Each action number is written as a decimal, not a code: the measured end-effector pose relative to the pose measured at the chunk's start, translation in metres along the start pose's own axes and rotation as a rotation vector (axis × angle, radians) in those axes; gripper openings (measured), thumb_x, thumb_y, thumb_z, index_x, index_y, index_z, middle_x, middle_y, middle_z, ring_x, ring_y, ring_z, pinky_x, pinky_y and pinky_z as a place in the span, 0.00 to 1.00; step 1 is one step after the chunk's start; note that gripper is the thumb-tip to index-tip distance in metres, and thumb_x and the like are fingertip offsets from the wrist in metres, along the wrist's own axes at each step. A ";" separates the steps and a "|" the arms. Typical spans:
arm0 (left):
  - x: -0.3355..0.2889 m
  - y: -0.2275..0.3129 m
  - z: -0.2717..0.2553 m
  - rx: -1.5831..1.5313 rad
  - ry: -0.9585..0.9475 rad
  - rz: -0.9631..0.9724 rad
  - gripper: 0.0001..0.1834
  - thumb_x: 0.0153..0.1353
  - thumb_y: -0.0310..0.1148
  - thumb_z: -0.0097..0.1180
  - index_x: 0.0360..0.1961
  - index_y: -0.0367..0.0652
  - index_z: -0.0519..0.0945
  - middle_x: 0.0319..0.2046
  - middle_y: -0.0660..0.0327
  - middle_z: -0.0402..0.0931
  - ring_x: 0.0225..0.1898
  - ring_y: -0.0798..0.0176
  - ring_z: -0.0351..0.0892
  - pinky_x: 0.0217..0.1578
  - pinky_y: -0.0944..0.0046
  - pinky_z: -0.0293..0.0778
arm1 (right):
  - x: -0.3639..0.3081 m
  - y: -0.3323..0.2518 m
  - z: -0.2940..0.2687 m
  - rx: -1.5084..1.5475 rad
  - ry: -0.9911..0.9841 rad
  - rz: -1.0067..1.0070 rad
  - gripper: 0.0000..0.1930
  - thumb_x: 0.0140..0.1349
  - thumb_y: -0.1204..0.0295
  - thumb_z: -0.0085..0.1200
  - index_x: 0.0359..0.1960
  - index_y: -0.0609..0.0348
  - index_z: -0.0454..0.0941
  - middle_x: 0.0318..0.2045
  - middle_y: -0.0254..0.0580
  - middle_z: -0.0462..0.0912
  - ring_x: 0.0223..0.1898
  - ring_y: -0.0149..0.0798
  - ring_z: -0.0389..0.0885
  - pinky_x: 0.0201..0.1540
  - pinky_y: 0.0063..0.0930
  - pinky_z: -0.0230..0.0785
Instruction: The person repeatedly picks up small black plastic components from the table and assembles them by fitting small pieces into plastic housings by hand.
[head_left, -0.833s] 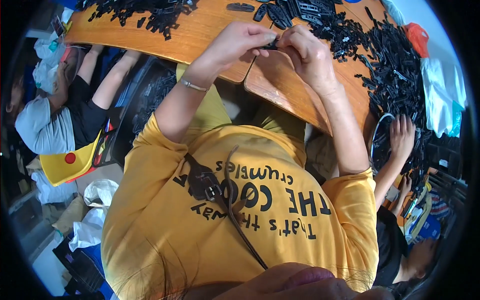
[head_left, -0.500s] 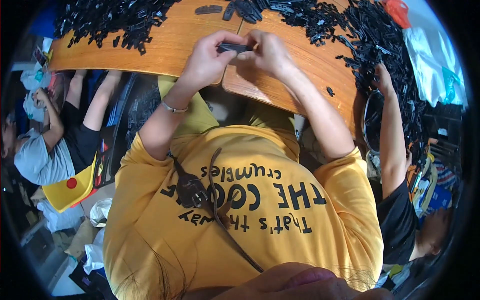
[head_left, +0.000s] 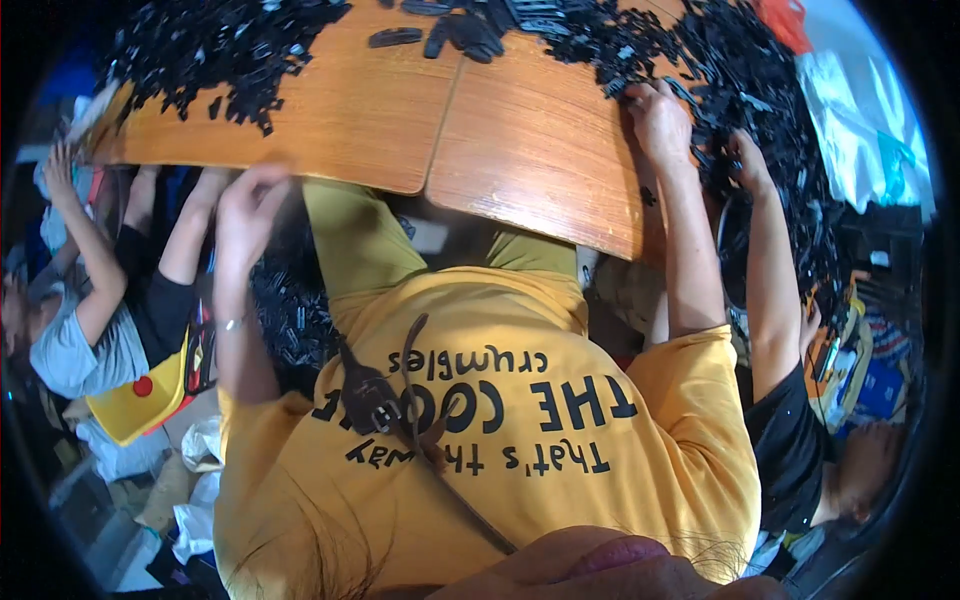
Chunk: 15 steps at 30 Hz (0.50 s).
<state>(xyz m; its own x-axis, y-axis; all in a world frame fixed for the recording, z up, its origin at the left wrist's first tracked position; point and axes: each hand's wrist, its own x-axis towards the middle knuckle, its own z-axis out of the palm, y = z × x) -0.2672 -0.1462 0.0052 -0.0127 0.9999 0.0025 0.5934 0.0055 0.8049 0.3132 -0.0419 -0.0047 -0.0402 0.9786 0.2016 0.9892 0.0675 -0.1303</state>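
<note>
My left hand (head_left: 255,205) is off the table's left front edge, smeared by motion. Its fingers and thumb look apart, and I see nothing between them. Black plastic parts (head_left: 292,310) lie in a mass below and beside that forearm. At the right, my right hand (head_left: 662,125) reaches to the near edge of a pile of small black plastic parts (head_left: 715,60). Its fingers are bent together against the pieces; what they grip, if anything, is too small to make out. Several longer, curved black pieces (head_left: 470,35) rest at the table's far middle.
The wooden table (head_left: 380,130) has a seam down its middle. Another black heap (head_left: 240,60) covers its far left. A co-worker's arm (head_left: 775,240) reaches into the pile close on my right. A second person (head_left: 85,330) sits at the left. Clear plastic bags (head_left: 860,120) lie far right.
Both hands were together over the table's middle, holding a black elongated piece. They have parted: the left swung left past the edge, the right went to the pile. The piece is out of sight.
</note>
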 end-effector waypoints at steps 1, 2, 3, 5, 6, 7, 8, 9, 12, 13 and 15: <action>0.022 0.007 0.023 -0.044 0.021 0.139 0.08 0.68 0.26 0.62 0.47 0.36 0.85 0.39 0.63 0.86 0.40 0.71 0.82 0.44 0.69 0.77 | 0.001 0.018 0.008 -0.010 -0.013 -0.042 0.11 0.62 0.74 0.59 0.44 0.48 0.87 0.49 0.46 0.83 0.45 0.56 0.85 0.47 0.47 0.78; 0.039 0.034 0.038 -0.034 -0.022 0.135 0.09 0.67 0.28 0.64 0.46 0.36 0.85 0.38 0.63 0.86 0.40 0.71 0.82 0.44 0.69 0.78 | 0.001 0.016 0.009 -0.016 -0.012 -0.036 0.09 0.61 0.74 0.61 0.43 0.50 0.86 0.46 0.47 0.83 0.44 0.56 0.85 0.46 0.46 0.77; 0.062 0.035 0.055 0.023 -0.047 0.121 0.10 0.67 0.30 0.65 0.47 0.38 0.85 0.38 0.61 0.87 0.40 0.69 0.84 0.43 0.67 0.79 | -0.001 0.009 0.003 -0.025 -0.007 -0.035 0.08 0.61 0.73 0.62 0.42 0.52 0.85 0.43 0.48 0.83 0.43 0.57 0.85 0.45 0.45 0.77; 0.090 0.066 0.091 -0.009 0.095 0.240 0.14 0.66 0.34 0.67 0.49 0.38 0.85 0.39 0.57 0.87 0.36 0.67 0.84 0.39 0.65 0.79 | 0.004 -0.008 -0.006 -0.002 -0.056 -0.088 0.09 0.60 0.76 0.60 0.42 0.53 0.85 0.45 0.49 0.83 0.43 0.57 0.85 0.45 0.48 0.77; 0.109 0.073 0.108 0.077 0.152 0.308 0.16 0.64 0.36 0.68 0.48 0.38 0.85 0.40 0.55 0.87 0.36 0.62 0.86 0.40 0.63 0.80 | 0.003 -0.010 -0.005 0.049 -0.019 -0.129 0.08 0.61 0.76 0.61 0.41 0.55 0.84 0.44 0.50 0.83 0.42 0.58 0.85 0.43 0.48 0.77; 0.128 0.079 0.126 0.157 0.201 0.377 0.18 0.62 0.39 0.69 0.48 0.38 0.85 0.40 0.53 0.87 0.37 0.57 0.87 0.40 0.60 0.82 | 0.000 -0.014 -0.005 0.049 -0.019 -0.138 0.08 0.61 0.76 0.61 0.41 0.55 0.84 0.44 0.50 0.83 0.42 0.58 0.85 0.43 0.48 0.77; 0.144 0.084 0.140 0.244 0.229 0.391 0.19 0.61 0.40 0.70 0.48 0.39 0.85 0.40 0.52 0.86 0.39 0.53 0.87 0.42 0.57 0.82 | -0.002 -0.019 -0.002 0.125 -0.010 -0.122 0.07 0.61 0.75 0.62 0.41 0.56 0.83 0.43 0.51 0.84 0.41 0.58 0.85 0.43 0.48 0.77; 0.157 0.090 0.154 0.327 0.251 0.409 0.20 0.59 0.41 0.71 0.48 0.40 0.85 0.40 0.51 0.86 0.40 0.49 0.87 0.44 0.54 0.82 | -0.006 -0.023 0.000 0.196 0.000 -0.100 0.07 0.62 0.74 0.63 0.41 0.56 0.83 0.41 0.51 0.84 0.40 0.58 0.85 0.43 0.47 0.77; 0.182 0.101 0.182 0.385 0.249 0.319 0.19 0.59 0.39 0.71 0.47 0.41 0.85 0.41 0.51 0.85 0.43 0.46 0.86 0.46 0.50 0.81 | -0.019 -0.058 0.007 0.427 0.029 -0.041 0.08 0.61 0.74 0.67 0.39 0.61 0.82 0.35 0.52 0.85 0.36 0.51 0.86 0.40 0.42 0.78; 0.185 0.100 0.185 0.386 0.248 0.321 0.19 0.59 0.39 0.71 0.47 0.41 0.85 0.41 0.51 0.85 0.43 0.46 0.86 0.46 0.50 0.81 | -0.022 -0.074 0.003 0.507 0.018 -0.035 0.08 0.60 0.75 0.67 0.38 0.61 0.82 0.34 0.51 0.85 0.35 0.48 0.86 0.39 0.40 0.78; 0.189 0.099 0.191 0.402 0.274 0.342 0.16 0.58 0.36 0.71 0.46 0.41 0.86 0.43 0.50 0.85 0.45 0.44 0.85 0.48 0.48 0.80 | -0.022 -0.090 0.023 0.599 0.022 -0.076 0.09 0.59 0.76 0.69 0.38 0.62 0.81 0.32 0.48 0.85 0.33 0.45 0.86 0.38 0.37 0.79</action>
<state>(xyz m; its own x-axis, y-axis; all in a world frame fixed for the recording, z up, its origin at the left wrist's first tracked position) -0.0570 0.0460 -0.0278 0.0579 0.9065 0.4183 0.8578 -0.2595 0.4436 0.2219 -0.0648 -0.0201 -0.0980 0.9630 0.2511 0.7321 0.2407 -0.6373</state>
